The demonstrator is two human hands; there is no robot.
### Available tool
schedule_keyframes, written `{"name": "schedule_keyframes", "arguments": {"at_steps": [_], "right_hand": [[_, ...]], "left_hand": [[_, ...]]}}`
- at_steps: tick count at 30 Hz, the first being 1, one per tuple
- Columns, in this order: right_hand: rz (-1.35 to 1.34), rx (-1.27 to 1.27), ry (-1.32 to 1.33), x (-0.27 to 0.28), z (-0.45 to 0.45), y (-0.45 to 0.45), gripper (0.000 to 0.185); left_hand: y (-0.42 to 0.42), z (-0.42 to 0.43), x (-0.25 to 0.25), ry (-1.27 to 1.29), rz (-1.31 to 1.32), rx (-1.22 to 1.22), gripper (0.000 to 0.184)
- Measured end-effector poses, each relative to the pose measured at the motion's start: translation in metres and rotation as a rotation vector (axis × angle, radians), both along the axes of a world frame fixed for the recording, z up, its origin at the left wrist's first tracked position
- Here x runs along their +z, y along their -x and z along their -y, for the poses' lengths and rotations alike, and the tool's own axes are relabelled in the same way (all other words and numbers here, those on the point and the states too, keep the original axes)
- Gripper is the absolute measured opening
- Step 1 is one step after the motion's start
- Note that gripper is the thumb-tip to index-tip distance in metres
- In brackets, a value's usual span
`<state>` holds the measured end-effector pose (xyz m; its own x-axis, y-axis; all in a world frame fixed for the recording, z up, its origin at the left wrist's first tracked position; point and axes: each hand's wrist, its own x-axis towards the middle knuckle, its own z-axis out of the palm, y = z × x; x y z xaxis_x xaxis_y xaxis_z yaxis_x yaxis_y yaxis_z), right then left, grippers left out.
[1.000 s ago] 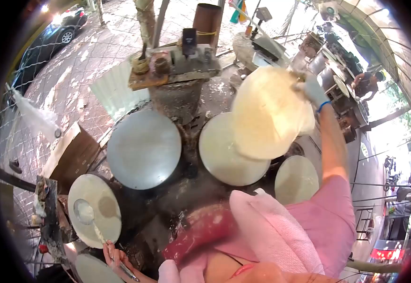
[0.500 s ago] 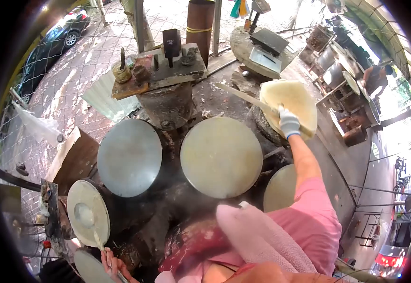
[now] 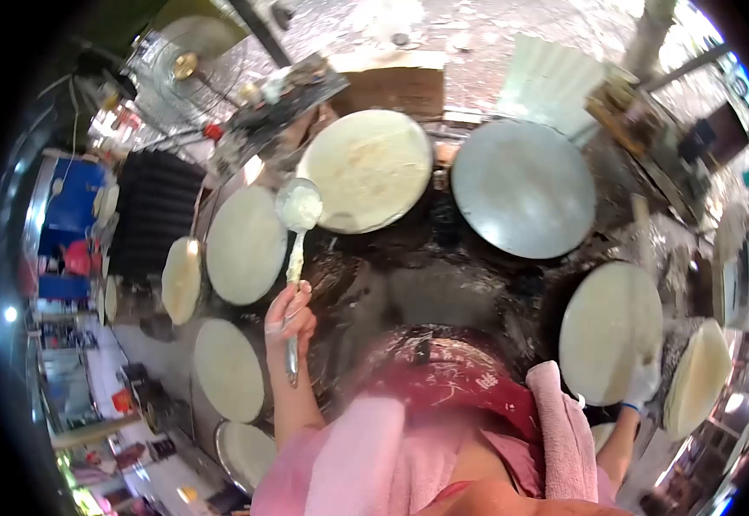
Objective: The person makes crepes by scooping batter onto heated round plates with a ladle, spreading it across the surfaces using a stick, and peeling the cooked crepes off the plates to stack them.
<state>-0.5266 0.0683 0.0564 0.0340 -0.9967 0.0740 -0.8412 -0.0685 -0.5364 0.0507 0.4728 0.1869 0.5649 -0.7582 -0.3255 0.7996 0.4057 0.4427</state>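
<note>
My left hand (image 3: pixel 291 318) grips the handle of a ladle (image 3: pixel 299 205). Pale batter coats the ladle's bowl and the upper handle. The bowl hangs by the lower left edge of a round griddle (image 3: pixel 370 168) covered with pale batter. On the right, my gloved right hand (image 3: pixel 644 384), blurred, is at the edge of another batter-covered griddle (image 3: pixel 607 331). It holds a long flat wooden spatula (image 3: pixel 641 228), which stretches away from it along that griddle. Beside this hand lies a stack of thin pale sheets (image 3: pixel 699 380).
A bare grey griddle (image 3: pixel 522 189) stands at the upper right. More pale-topped griddles (image 3: pixel 246 245) line the left side. A fan (image 3: pixel 187 64), a cardboard box (image 3: pixel 389 93) and a corrugated sheet (image 3: pixel 555 82) are behind them.
The view has turned left. My left hand has raised the ladle off the griddle, where batter now spreads across the top. My right hand has moved from above the stack to the neighbouring griddle's edge.
</note>
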Motion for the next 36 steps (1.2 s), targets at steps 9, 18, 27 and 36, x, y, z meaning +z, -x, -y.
{"name": "schedule_keyframes", "arguments": {"at_steps": [9, 18, 27, 36], "right_hand": [[0.009, 0.890, -0.352, 0.006, -0.196, -0.524, 0.078], [-0.177, 0.993, -0.070, -0.040, -0.267, -0.771, 0.079], [0.048, 0.852, 0.198, 0.004, -0.205, -0.786, 0.018], [0.508, 0.529, 0.127, 0.135, -0.021, -0.672, 0.034]], "left_hand": [[-0.093, -0.142, -0.017, -0.339, 0.130, 0.250, 0.028], [-0.123, -0.234, -0.022, -0.507, 0.048, 0.303, 0.030], [-0.154, -0.242, -0.041, -0.383, 0.028, 0.229, 0.032], [-0.190, -0.196, -0.073, -0.267, 0.249, -0.125, 0.031]]}}
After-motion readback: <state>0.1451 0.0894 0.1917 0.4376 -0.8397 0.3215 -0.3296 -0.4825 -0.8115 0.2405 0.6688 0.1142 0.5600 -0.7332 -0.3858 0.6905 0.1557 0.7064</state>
